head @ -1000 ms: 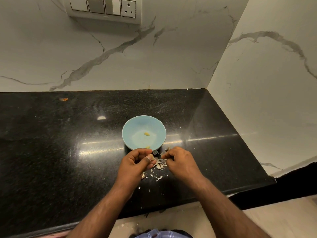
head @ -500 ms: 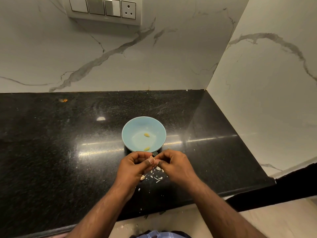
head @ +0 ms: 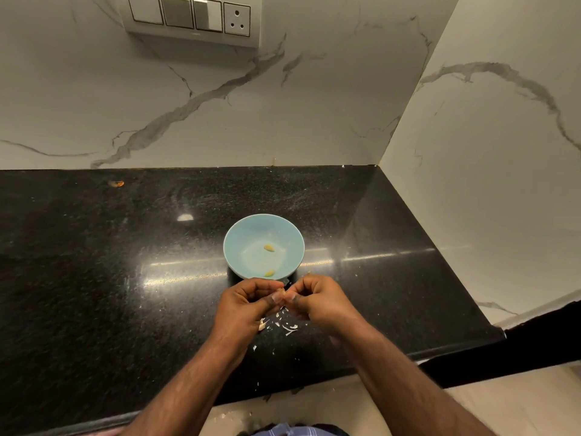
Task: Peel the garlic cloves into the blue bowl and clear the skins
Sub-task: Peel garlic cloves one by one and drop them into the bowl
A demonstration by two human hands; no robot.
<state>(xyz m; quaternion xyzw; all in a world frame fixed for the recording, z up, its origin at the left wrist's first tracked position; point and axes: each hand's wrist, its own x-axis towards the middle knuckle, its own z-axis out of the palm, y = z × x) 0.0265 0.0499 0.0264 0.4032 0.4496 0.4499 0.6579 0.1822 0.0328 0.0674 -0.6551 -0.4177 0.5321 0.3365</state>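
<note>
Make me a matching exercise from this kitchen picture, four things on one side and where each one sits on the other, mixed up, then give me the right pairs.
Things
1. peeled garlic cloves
2. garlic skins
3. switch panel
4. blue bowl

Places
A. on the marble wall above the counter
B. scattered on the black counter under the hands
C. on the counter just beyond the hands
D. inside the bowl

Pairs: 1-D, 2-B, 3-A, 4-C

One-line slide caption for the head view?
Both hands peel a garlic clove beside the blue bowl, skins littering the counter.
</note>
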